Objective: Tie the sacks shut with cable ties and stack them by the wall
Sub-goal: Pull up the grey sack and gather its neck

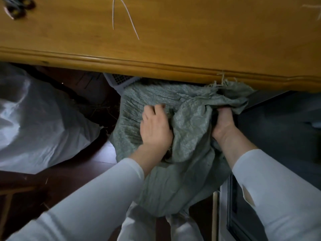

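A honey-coloured varnished wooden table top with a rounded moulded edge spans the upper part. Below it lies a dimly lit, dark reddish-brown wooden floor. A dark grey flat-sided unit stands at the right, and a pale wooden frame at the lower left.

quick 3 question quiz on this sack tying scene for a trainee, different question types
1. True or false: the left hand and right hand both grip the green sack.
2. The loose cable ties lie: A on the table; B on the floor; C inside the sack.
3. Fill in: the scissors lie at the table's far ___ end.
Key: 1 true; 2 A; 3 left.
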`<state>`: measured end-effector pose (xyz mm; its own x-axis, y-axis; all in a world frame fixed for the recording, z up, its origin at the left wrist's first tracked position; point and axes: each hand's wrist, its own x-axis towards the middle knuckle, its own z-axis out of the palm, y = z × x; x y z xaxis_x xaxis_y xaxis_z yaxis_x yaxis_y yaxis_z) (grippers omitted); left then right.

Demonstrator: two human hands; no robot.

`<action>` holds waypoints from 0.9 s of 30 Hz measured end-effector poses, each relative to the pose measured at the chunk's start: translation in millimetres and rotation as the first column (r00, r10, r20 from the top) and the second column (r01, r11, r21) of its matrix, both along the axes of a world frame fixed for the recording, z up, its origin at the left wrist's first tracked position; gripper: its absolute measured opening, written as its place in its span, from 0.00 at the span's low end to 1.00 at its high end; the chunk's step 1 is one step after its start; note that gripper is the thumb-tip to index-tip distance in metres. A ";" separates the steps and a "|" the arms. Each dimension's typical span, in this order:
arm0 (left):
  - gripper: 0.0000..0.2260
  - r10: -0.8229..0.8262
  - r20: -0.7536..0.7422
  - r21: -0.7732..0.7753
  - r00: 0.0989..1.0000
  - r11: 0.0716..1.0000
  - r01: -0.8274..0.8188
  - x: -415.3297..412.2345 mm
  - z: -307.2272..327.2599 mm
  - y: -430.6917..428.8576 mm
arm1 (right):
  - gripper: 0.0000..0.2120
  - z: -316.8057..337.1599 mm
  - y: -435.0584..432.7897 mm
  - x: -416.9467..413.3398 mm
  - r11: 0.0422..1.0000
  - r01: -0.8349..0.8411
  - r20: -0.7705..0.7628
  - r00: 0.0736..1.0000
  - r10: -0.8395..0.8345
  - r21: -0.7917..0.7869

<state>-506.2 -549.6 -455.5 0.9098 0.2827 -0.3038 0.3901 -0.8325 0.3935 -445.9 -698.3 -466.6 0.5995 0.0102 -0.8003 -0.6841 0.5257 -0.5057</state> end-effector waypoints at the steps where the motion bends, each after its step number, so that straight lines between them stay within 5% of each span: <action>1: 0.26 -0.026 -0.015 0.058 1.000 0.998 0.026 7.5 -3.5 -3.1 | 0.18 0.1 -0.9 -0.9 1.000 0.010 0.006 1.000 -0.010 -0.002; 4: 0.20 -0.085 -0.230 -0.016 0.969 0.996 0.083 22.0 -28.8 -4.5 | 0.19 -4.4 -4.3 -0.8 1.000 0.016 0.023 1.000 -0.016 0.024; 7: 0.10 0.101 -0.252 -0.372 0.962 0.908 -0.193 22.7 -42.4 10.5 | 0.18 -11.3 -8.5 -0.9 0.999 -0.051 -0.011 0.999 0.051 -0.014; 10: 0.11 0.418 -0.266 -0.686 0.869 0.551 -0.475 25.7 -18.7 33.2 | 0.14 -14.6 -12.0 0.4 0.989 -0.091 -0.048 0.995 0.086 -0.114; 12: 0.12 0.559 -0.268 -0.803 0.785 0.320 -0.502 32.8 -1.9 55.7 | 0.17 -18.7 -13.3 4.1 0.978 -0.077 -0.043 0.997 0.070 -0.194; 15: 0.08 0.531 -0.355 -0.845 0.769 0.169 -0.507 41.4 21.2 86.9 | 0.23 -21.3 -8.2 12.3 0.951 -0.023 -0.021 1.000 0.017 -0.309; 19: 0.14 0.259 -0.430 -0.759 0.865 0.416 -0.502 35.2 46.2 96.9 | 0.27 -26.9 6.1 19.2 0.930 0.000 -0.027 1.000 -0.010 -0.366; 22: 0.30 -0.089 -0.501 -0.784 0.861 0.469 -0.407 28.4 61.5 94.7 | 0.25 -21.9 20.1 20.3 0.922 0.020 -0.030 0.999 -0.034 -0.387; 25: 0.51 -0.431 -0.596 -0.598 0.678 0.801 -0.016 24.7 65.9 83.9 | 0.26 -24.3 29.8 22.0 0.919 0.054 -0.017 0.998 -0.066 -0.391; 27: 0.52 -0.466 -0.687 -0.327 0.557 0.884 0.335 14.8 61.7 69.2 | 0.28 -24.3 35.2 23.1 0.924 0.073 -0.022 0.996 -0.087 -0.375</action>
<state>-491.4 -480.3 -393.8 0.3711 -0.1594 -0.9148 0.2372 -0.9362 0.2594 -422.8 -663.0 -490.9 0.5554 -0.3403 -0.7588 -0.6699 0.3576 -0.6507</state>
